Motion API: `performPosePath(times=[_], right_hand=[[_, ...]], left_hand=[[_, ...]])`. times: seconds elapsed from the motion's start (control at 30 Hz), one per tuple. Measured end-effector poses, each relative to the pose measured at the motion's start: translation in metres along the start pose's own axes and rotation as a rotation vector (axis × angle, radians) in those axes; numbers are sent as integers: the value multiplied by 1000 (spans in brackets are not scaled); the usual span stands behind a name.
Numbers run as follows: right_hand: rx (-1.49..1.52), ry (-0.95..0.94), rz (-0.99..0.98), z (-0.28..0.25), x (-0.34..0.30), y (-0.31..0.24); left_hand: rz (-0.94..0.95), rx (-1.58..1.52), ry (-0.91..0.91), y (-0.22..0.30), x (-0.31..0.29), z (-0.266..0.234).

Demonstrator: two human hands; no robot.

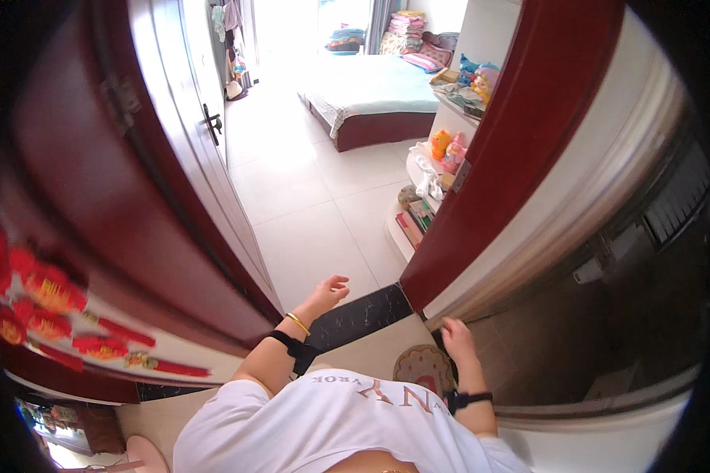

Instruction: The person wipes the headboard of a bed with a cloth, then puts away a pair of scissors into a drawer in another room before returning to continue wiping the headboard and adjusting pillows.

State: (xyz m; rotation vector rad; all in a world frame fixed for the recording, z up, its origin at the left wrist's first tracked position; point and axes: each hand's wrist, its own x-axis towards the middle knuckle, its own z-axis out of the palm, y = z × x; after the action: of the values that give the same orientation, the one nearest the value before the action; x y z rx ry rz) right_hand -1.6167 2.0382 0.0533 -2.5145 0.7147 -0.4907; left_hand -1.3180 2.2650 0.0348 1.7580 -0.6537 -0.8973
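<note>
My left hand (327, 294) hangs in front of me above the black stone threshold (371, 310), its fingers loosely bent and apart, with nothing in them. A gold bangle (297, 323) circles that wrist, and a black strap (290, 344) is wrapped below it. Lower and to the right, my right hand (457, 343) is held beside the foot of the dark red door frame (481, 213). Its fingers are slightly curled and no object shows in it. Another black strap (473, 399) goes round the right forearm. Neither hand appears to touch anything.
Beyond the doorway stands a bed (371, 91) with a pale cover. White shelves (418, 169) with toys and books line the right side. An open white door (189, 118) is at left, near red hanging decorations (47, 296). A patterned mat (418, 366) lies by my right arm.
</note>
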Motion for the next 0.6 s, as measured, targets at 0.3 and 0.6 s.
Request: performPosePath(times=[0.3, 0.6], right_hand=[[279, -27, -390, 103, 323, -98], [239, 82, -133, 108, 547, -84]], left_hand=[[-97, -223, 177, -10, 159, -131], [-188, -232, 272, 25, 350, -287]])
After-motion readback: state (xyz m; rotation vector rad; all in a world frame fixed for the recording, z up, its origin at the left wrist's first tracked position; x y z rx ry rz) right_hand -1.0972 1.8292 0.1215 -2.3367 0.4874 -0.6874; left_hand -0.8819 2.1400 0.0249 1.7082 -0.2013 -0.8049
